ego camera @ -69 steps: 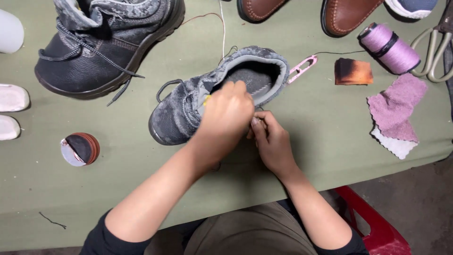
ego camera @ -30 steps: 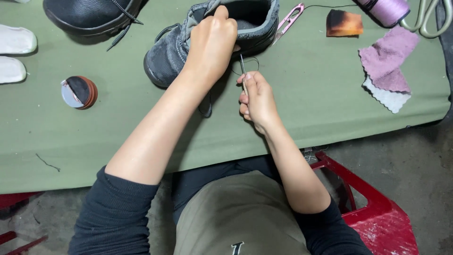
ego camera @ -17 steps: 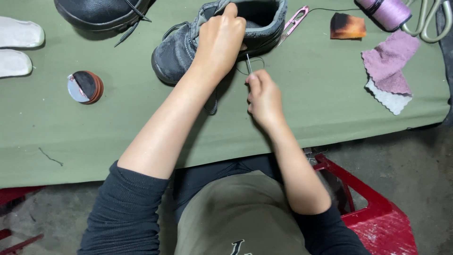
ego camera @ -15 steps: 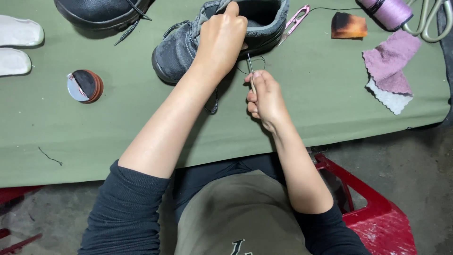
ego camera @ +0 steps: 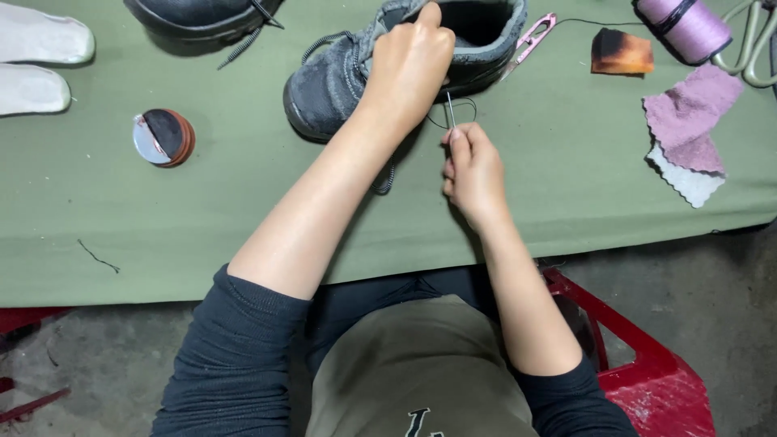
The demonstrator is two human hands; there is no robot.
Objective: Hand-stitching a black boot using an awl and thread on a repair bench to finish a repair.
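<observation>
A grey shoe (ego camera: 332, 81) lies on its side on the green table cover (ego camera: 243, 210), opening toward the top right. My left hand (ego camera: 409, 65) grips the shoe at its collar and pins it down. Just below the shoe's side, my right hand (ego camera: 472, 170) pinches a thin metal needle (ego camera: 450, 109) whose tip points up into the shoe. A dark thread (ego camera: 461, 105) loops between the needle and the shoe.
A black shoe (ego camera: 202, 14) lies at the top. Two white insoles (ego camera: 36, 61) sit at top left, a round tin (ego camera: 163, 137) left of centre. Pink thread snips (ego camera: 530, 36), an orange-brown block (ego camera: 620, 53), a purple thread spool (ego camera: 686, 24), scissors (ego camera: 753, 48) and pink cloth scraps (ego camera: 692, 121) lie right. A red stool (ego camera: 647, 380) stands below.
The view has shifted a little, so the table sits lower in frame. My right hand has kept working the needle at the shoe's side, moving slightly up and down; my left hand stays on the shoe.
</observation>
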